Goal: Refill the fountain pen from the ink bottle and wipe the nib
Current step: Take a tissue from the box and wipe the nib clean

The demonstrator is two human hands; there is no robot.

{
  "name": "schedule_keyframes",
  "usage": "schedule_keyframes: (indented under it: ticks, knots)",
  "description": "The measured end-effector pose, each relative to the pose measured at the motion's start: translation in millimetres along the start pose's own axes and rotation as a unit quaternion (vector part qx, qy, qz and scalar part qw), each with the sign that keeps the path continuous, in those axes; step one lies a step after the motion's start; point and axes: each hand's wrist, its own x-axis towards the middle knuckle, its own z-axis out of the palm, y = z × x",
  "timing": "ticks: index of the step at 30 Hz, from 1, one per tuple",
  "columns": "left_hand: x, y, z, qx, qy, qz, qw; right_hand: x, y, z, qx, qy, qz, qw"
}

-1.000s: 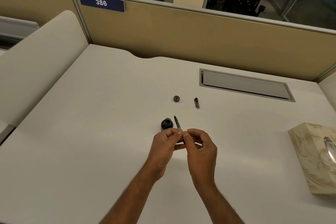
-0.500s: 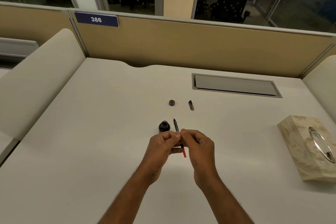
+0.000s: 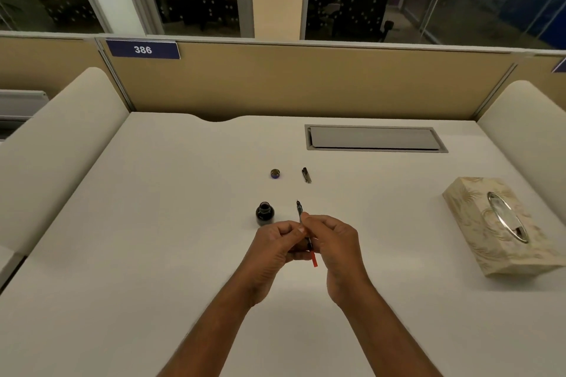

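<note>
White cubicle desk [image 3: 153,223], tan partition [image 3: 306,86] behind with one "386" plate [image 3: 143,49], one grey hatch [image 3: 373,138] set in the top. On it: one open ink bottle [image 3: 264,214], one bottle cap [image 3: 275,173] and one pen cap [image 3: 306,175] apart behind it, one tissue box [image 3: 496,223] far right. Two hands meet just this side of the bottle: left hand [image 3: 275,248] and right hand [image 3: 333,242] both pinch the one pen [image 3: 299,211], nib pointing away just right of the bottle, red tail showing below the fingers.

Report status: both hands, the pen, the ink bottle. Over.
Left hand and right hand both pinch fountain pen. Ink bottle uncapped, left of nib, untouched. Lid and pen cap lie beyond, nothing blocking.
</note>
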Motion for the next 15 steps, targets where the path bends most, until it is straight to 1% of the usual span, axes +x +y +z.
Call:
schedule_keyframes:
  ticks: [8, 12, 15]
  knots:
    - [-0.1, 1.0, 59.0, -0.013, 0.003, 0.003, 1.0, 3.0, -12.4, -56.4, 0.026, 0.006, -0.01, 1.0]
    - [8.1, -7.0, 114.0, -0.023, 0.029, 0.012, 0.999, 11.2, -23.1, -107.6, 0.051, -0.005, -0.022, 0.998]
    - [13.7, -13.0, 160.5, -0.027, 0.045, 0.016, 0.999, 21.5, -30.4, -151.4, 0.046, -0.013, -0.034, 0.998]
